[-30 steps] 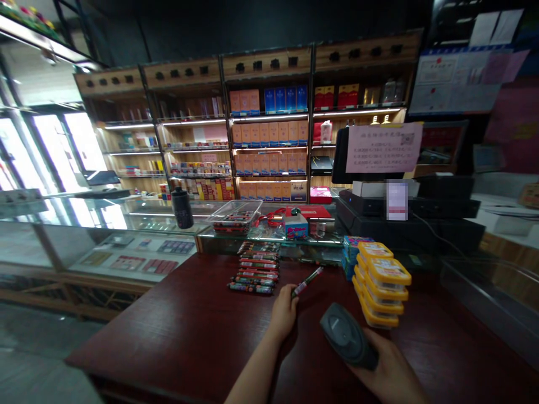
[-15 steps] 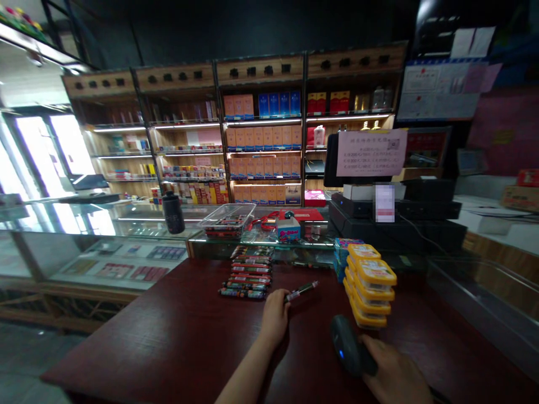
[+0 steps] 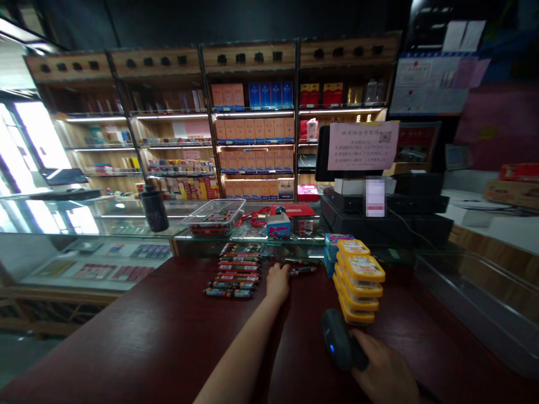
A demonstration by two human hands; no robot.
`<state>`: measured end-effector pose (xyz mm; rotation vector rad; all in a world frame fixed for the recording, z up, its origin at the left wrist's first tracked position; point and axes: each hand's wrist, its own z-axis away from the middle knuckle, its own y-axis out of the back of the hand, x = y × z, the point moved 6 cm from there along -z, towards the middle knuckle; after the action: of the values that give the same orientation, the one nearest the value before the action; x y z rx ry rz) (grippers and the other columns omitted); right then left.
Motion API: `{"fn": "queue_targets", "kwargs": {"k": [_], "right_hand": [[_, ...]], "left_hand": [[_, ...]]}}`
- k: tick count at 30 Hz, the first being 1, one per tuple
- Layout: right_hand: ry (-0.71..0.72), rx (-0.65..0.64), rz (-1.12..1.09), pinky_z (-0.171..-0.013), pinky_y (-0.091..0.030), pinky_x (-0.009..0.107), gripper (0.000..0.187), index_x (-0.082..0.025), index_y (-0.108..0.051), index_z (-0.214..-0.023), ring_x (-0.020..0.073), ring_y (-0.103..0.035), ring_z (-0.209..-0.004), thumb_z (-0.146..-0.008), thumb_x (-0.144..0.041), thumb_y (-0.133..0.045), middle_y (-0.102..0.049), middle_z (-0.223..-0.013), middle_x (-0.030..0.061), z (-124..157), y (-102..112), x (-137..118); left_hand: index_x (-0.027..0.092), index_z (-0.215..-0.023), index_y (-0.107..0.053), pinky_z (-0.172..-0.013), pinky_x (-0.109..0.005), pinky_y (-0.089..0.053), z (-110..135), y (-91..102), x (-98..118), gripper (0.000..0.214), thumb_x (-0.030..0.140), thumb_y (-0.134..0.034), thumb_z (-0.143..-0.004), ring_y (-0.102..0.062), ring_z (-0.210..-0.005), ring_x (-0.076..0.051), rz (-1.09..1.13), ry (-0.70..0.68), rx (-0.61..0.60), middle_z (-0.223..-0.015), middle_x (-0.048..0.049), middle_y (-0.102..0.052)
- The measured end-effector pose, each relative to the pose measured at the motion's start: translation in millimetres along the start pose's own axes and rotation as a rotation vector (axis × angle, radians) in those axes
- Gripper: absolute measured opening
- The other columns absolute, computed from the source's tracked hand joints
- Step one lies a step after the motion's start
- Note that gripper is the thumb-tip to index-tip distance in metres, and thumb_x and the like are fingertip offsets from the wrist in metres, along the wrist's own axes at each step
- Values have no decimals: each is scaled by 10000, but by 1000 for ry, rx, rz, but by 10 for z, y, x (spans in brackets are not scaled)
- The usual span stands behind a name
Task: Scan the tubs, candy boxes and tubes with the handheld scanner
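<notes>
My left hand (image 3: 278,280) reaches forward over the dark red counter (image 3: 168,336), fingers curled on the end of a thin wrapped snack stick (image 3: 303,271) that lies low and nearly flat to its right. Just left of that hand, several similar sticks (image 3: 236,275) lie in a neat row. My right hand (image 3: 385,373) is at the lower right, closed around a black barcode scanner (image 3: 337,339) that shows a small blue light. Its head points toward the counter's middle.
A stack of yellow-lidded tubs (image 3: 359,280) stands right of the stick, with a blue box (image 3: 332,249) behind it. On the glass display case (image 3: 126,247) sit a clear tray (image 3: 214,216) and a black canister (image 3: 154,209). A till with a paper notice (image 3: 362,147) is at the back right.
My left hand has carried the stick forward and lowered it from tilted up to nearly flat beside the row. The scanner has turned so its blue light shows. The view has shifted right.
</notes>
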<state>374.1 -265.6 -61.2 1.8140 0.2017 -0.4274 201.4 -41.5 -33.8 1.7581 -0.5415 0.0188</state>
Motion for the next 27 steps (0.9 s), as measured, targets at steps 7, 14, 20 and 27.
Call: {"fn": "queue_targets", "kwargs": {"k": [7,14,20,27], "right_hand": [[-29,-44,-36,-807,-443,272,379,-272,-613,-1089,181,-647,-945,-756,-210,-442,-706,-1043,1,-46,-32,47],[-17,-39,-20,-776,-449,267,319,-272,-619,-1058,175,-656,-922,-797,-254,-435,-709,-1024,-2,-40,-41,37],[-3,-70,-46,-753,-473,263,309,-306,-612,-1055,171,-662,-928,-798,-291,-441,-706,-1034,-28,-14,-97,113],[73,-123,-50,-753,-497,268,346,-350,-634,-1053,176,-660,-941,-806,-269,-404,-693,-1069,-20,26,-106,129]], "left_hand": [[194,-1262,-529,-1018,-324,-357,-40,-260,-29,444,81,-452,-840,-467,-1231,-244,67,108,17,-1377,-167,-416],[134,-1237,-484,-975,-308,-404,-217,-245,45,428,61,-477,-816,-530,-1162,-225,145,133,50,-1353,-183,-427],[164,-1136,-562,-1047,-351,-353,79,-31,-53,353,103,-535,-790,-449,-1218,-236,169,-71,186,-1305,-127,-452],[208,-1072,-610,-1042,-389,-344,483,584,-779,311,99,-492,-805,-452,-1185,-224,96,-27,374,-1223,-91,-534]]}}
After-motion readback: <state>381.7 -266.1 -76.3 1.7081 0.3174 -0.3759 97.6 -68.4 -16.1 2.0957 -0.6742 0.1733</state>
